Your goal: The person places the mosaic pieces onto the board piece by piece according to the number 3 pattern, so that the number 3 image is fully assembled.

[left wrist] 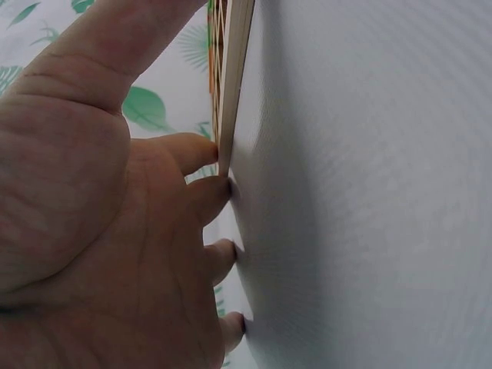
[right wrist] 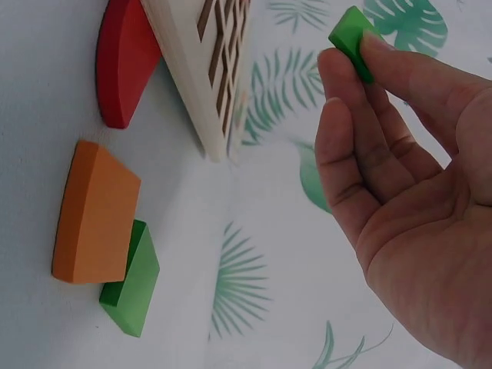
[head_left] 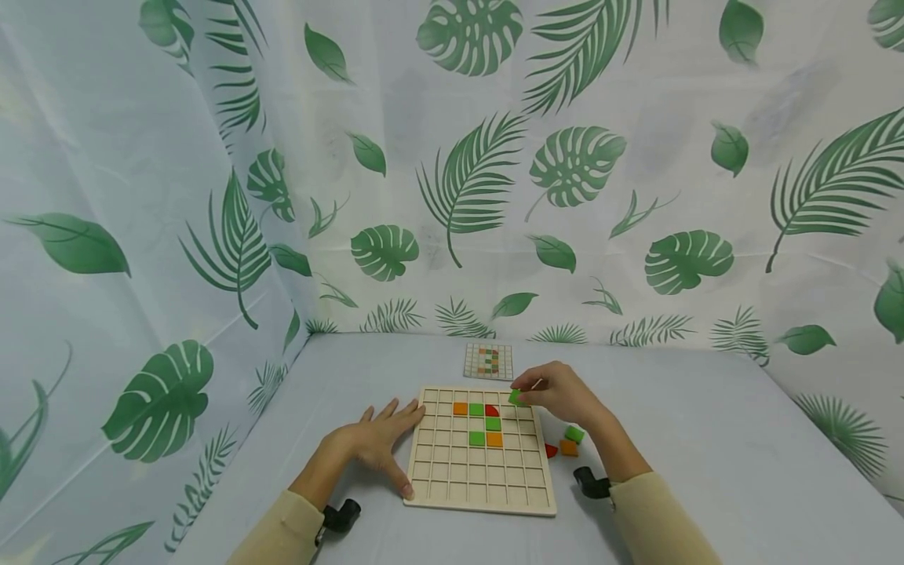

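Observation:
A wooden grid board (head_left: 452, 475) lies on the table with several orange, green and red pieces set in its squares, such as an orange square (head_left: 461, 409) and a red quarter-round piece (head_left: 492, 410). My left hand (head_left: 381, 439) is spread along the board's left edge, thumb at the near corner and fingertips by the far part of that side. Between thumb and fingers, my right hand (head_left: 561, 392) pinches a green square block (right wrist: 353, 37) over the board's far right corner.
Right of the board lie a loose red curved block (right wrist: 127, 65), an orange block (right wrist: 96, 219) and a green block (right wrist: 137, 284). Behind the board is a small pattern card (head_left: 472, 362). Leaf-printed cloth (head_left: 466, 298) hangs behind the table.

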The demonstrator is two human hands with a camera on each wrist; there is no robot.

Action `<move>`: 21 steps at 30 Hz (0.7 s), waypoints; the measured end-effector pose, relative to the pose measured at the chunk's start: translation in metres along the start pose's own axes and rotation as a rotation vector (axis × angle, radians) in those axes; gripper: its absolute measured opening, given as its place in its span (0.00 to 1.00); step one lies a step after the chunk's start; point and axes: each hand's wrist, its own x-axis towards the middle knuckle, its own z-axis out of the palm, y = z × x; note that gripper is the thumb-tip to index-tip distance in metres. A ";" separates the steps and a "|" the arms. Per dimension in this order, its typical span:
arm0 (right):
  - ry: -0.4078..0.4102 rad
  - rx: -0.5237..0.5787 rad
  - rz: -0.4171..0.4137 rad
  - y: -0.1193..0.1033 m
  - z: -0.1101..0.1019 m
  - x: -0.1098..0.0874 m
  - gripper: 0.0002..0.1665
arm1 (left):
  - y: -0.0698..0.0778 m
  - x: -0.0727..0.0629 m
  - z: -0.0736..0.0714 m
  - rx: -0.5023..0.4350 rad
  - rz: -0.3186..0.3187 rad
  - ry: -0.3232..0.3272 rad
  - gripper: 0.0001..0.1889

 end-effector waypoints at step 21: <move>-0.098 0.021 -0.056 -0.017 0.021 0.004 0.11 | -0.001 0.000 0.000 -0.003 0.014 0.005 0.72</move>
